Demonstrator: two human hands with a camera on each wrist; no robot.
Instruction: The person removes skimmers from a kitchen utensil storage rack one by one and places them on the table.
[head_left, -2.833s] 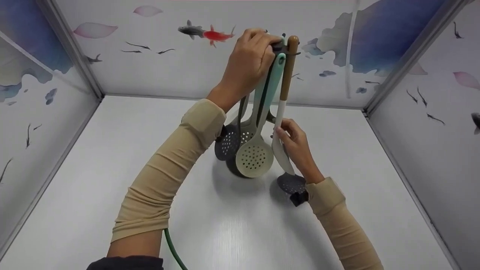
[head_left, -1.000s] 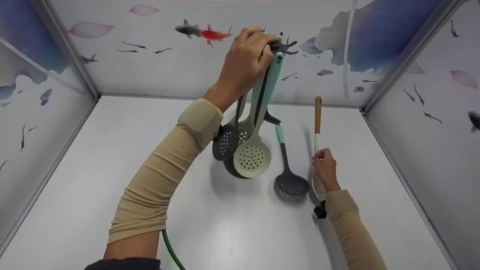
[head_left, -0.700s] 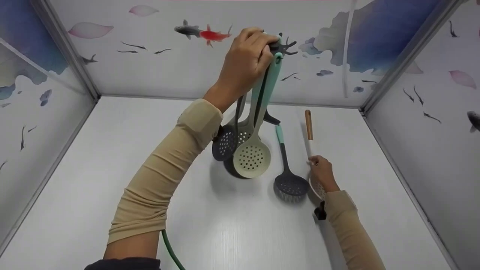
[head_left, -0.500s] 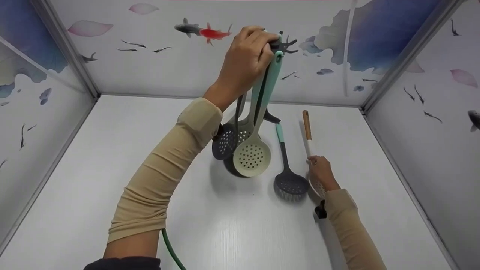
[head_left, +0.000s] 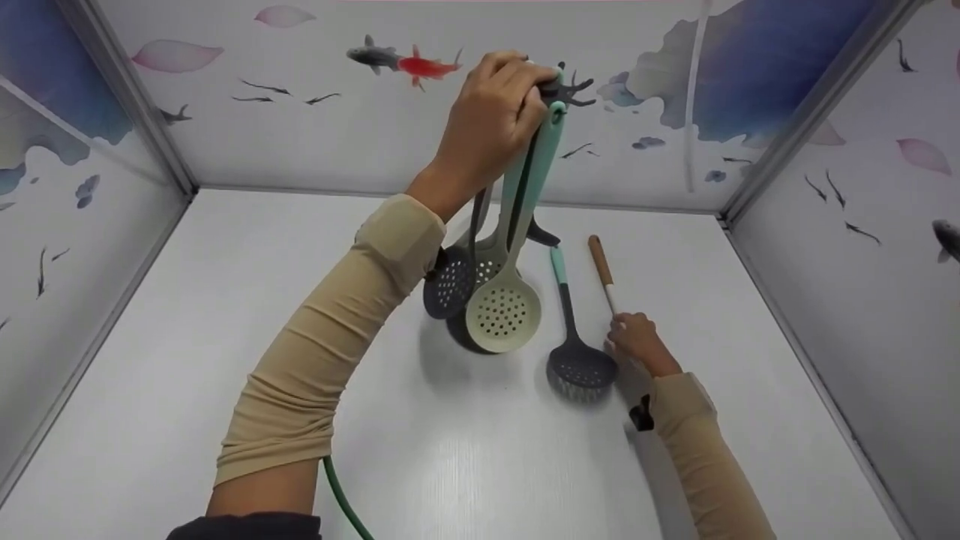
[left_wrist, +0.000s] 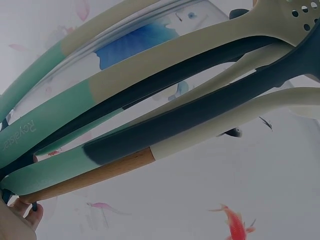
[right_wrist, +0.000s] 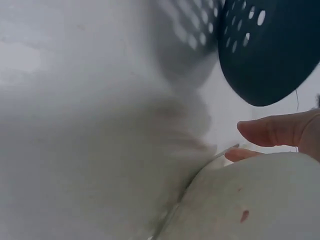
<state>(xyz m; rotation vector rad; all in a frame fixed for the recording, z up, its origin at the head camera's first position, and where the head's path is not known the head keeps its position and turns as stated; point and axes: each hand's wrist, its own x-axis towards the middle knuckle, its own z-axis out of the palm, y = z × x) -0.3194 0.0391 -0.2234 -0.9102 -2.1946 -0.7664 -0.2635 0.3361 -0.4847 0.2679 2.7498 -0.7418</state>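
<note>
In the head view my left hand grips the top of an upright utensil rack, beside its dark hooks. From the rack hang a cream skimmer with a mint handle, a dark slotted utensil and others partly behind them. My right hand holds a white slotted spoon by its shaft, low over the table; its wooden handle points away and its head is hidden. The spoon's pale surface looms close in the right wrist view. To its left lies a dark skimmer with a mint handle.
The white table is walled on three sides by printed panels. A dark foot of the rack juts out at its right. A green cable runs near my left arm.
The wooden-handled slotted spoon has come off the rack and moved down to the right, beside the dark skimmer. Lately its handle has swung left and lower. My left hand stays on the rack.
</note>
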